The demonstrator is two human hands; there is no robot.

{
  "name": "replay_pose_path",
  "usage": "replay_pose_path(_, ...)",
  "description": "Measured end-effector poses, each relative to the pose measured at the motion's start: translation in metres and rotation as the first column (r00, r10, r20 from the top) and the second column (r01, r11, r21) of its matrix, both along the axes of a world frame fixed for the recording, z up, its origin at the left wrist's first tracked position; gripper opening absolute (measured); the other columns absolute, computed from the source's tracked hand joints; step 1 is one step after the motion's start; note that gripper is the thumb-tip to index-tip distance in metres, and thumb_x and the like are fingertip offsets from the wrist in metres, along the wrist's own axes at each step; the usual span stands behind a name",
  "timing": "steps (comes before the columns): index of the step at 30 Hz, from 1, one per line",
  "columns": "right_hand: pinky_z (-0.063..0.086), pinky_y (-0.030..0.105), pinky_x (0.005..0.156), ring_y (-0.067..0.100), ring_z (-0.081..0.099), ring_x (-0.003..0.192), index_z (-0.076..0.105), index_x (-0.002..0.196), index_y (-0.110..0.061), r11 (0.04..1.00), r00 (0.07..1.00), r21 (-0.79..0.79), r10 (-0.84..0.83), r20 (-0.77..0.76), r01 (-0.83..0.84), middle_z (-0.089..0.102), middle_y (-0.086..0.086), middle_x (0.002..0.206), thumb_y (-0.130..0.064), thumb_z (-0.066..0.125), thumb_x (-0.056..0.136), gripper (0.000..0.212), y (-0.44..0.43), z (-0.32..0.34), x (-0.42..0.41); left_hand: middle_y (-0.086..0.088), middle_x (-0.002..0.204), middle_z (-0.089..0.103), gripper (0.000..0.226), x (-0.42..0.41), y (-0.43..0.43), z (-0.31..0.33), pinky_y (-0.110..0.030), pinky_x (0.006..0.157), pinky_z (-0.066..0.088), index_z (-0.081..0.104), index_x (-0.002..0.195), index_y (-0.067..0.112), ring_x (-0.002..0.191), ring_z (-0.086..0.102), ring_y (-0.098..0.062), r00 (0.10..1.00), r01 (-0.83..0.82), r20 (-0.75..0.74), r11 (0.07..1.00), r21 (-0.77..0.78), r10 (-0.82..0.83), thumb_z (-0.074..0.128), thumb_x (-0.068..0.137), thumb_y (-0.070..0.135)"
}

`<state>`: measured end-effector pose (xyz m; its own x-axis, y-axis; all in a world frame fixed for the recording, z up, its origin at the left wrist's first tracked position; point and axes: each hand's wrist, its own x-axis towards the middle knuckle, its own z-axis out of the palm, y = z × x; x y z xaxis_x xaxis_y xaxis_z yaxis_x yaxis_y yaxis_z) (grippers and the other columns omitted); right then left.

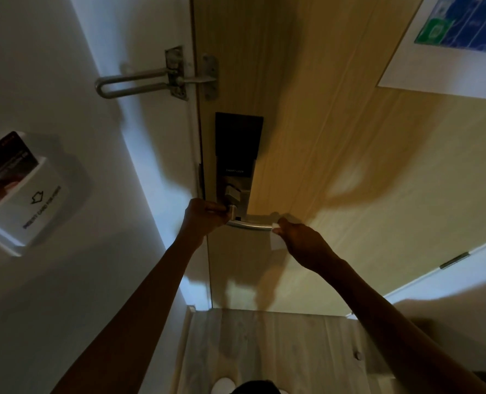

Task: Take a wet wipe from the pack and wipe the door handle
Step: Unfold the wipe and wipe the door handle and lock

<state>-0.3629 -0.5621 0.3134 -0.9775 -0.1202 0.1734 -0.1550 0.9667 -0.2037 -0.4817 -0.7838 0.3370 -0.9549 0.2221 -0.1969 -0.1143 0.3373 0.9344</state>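
The metal lever door handle (250, 224) sticks out to the right from a dark lock plate (236, 155) on the wooden door (335, 166). My left hand (203, 218) is closed around the handle's base at the pivot. My right hand (301, 240) pinches a white wet wipe (277, 241) against the handle's free right end; part of the wipe hangs below my fingers. The wipe pack is not in view.
A swing-bar door guard (139, 83) is mounted above the lock. A key-card holder (28, 200) with a card in it sits on the white wall at left. A notice (458, 41) hangs on the door's upper right. Wood-look floor (264, 351) lies below.
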Motion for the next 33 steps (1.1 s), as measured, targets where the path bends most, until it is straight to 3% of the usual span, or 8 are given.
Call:
replay_pose_path(3, 0.055, 0.037, 0.062, 0.031, 0.068, 0.076, 0.057, 0.113, -0.006, 0.997, 0.997, 0.001, -0.075, 0.020, 0.075, 0.069, 0.014, 0.087, -0.015, 0.060, 0.092, 0.023, 0.012, -0.004, 0.011, -0.011, 0.081, 0.075, 0.019, 0.000, 0.000, 0.000, -0.043, 0.084, 0.059, 0.077, 0.080, 0.010, 0.083, 0.073, -0.022, 1.000, -0.004, 0.001, 1.000, 0.009, 0.004, 0.086, 0.064, 0.015)
replay_pose_path(7, 0.046, 0.025, 0.061, 0.030, 0.068, 0.077, 0.060, 0.116, -0.003, 0.882, 0.936, -0.330, -0.350, 0.022, 0.338, 0.070, 0.018, 0.091, -0.022, 0.041, 0.102, 0.031, 0.009, 0.005, 0.011, -0.014, 0.084, 0.075, 0.023, 0.003, 0.002, 0.001, -0.031, 0.077, 0.058, 0.076, 0.086, 0.003, 0.079, 0.071, -0.020, 0.999, -0.010, -0.033, 1.000, -0.011, 0.010, 0.084, 0.067, 0.014)
replay_pose_path(12, 0.042, 0.025, 0.085, 0.031, 0.060, 0.108, 0.052, 0.130, -0.003, 0.796, 0.895, -0.439, -0.444, 0.042, 0.416, 0.062, 0.019, 0.121, -0.008, 0.046, 0.097, 0.033, -0.011, 0.030, -0.004, -0.017, 0.091, 0.070, 0.027, 0.006, 0.004, 0.003, -0.022, 0.070, 0.050, 0.070, 0.097, -0.010, 0.074, 0.066, -0.016, 0.995, 0.012, -0.098, 1.000, -0.002, -0.012, 0.076, 0.071, -0.004)
replay_pose_path(17, 0.039, 0.009, 0.066, 0.014, 0.063, 0.079, 0.062, 0.106, -0.014, 0.764, 0.795, -0.464, -0.578, -0.182, 0.449, 0.069, 0.004, 0.097, -0.008, 0.063, 0.088, 0.019, -0.033, 0.048, -0.007, -0.008, 0.080, 0.069, 0.026, 0.003, 0.002, 0.000, -0.028, 0.074, 0.052, 0.070, 0.098, -0.008, 0.074, 0.065, -0.018, 0.995, 0.029, -0.091, 0.999, -0.016, -0.031, 0.075, 0.072, -0.004)
replay_pose_path(22, 0.028, 0.014, 0.057, 0.009, 0.048, 0.072, 0.071, 0.087, -0.012, 0.830, 0.849, -0.373, -0.500, -0.168, 0.415, 0.056, 0.000, 0.081, -0.021, 0.066, 0.089, 0.010, -0.052, 0.033, -0.010, -0.014, 0.065, 0.072, 0.028, 0.003, 0.001, -0.004, -0.019, 0.064, 0.056, 0.059, 0.098, -0.027, 0.067, 0.072, -0.016, 0.996, 0.018, -0.090, 0.998, 0.055, -0.012, 0.065, 0.071, -0.023)
replay_pose_path(25, 0.035, 0.021, 0.060, 0.020, 0.059, 0.068, 0.070, 0.080, -0.015, 0.867, 0.877, -0.265, -0.465, -0.124, 0.422, 0.062, 0.006, 0.074, -0.026, 0.063, 0.091, 0.017, -0.051, 0.024, -0.012, -0.025, 0.083, 0.073, 0.018, 0.004, 0.000, -0.007, -0.048, 0.086, 0.055, 0.074, 0.084, -0.002, 0.082, 0.068, -0.035, 0.995, 0.002, -0.104, 0.998, 0.066, 0.005, 0.076, 0.068, -0.010)
replay_pose_path(28, 0.031, 0.015, 0.054, 0.022, 0.059, 0.065, 0.068, 0.078, -0.008, 0.899, 0.913, -0.231, -0.400, -0.082, 0.373, 0.058, 0.007, 0.071, -0.024, 0.058, 0.094, 0.024, -0.052, 0.034, -0.009, 0.014, 0.056, 0.070, 0.035, -0.005, -0.002, -0.016, -0.052, 0.088, 0.054, 0.073, 0.053, 0.034, 0.076, 0.067, -0.029, 0.998, 0.020, -0.069, 0.995, 0.096, -0.014, 0.082, 0.060, 0.001)
replay_pose_path(33, 0.034, 0.005, 0.075, 0.028, 0.059, 0.104, 0.064, 0.112, 0.000, 0.951, 0.979, -0.231, -0.197, 0.055, 0.204, 0.062, 0.016, 0.111, 0.012, 0.058, 0.079, 0.035, -0.037, 0.046, -0.004, 0.022, 0.054, 0.066, 0.017, -0.001, -0.001, 0.002, -0.041, 0.088, 0.056, 0.072, 0.086, 0.016, 0.086, 0.069, -0.024, 0.997, 0.058, 0.056, 0.998, 0.034, -0.059, 0.076, 0.071, 0.010)
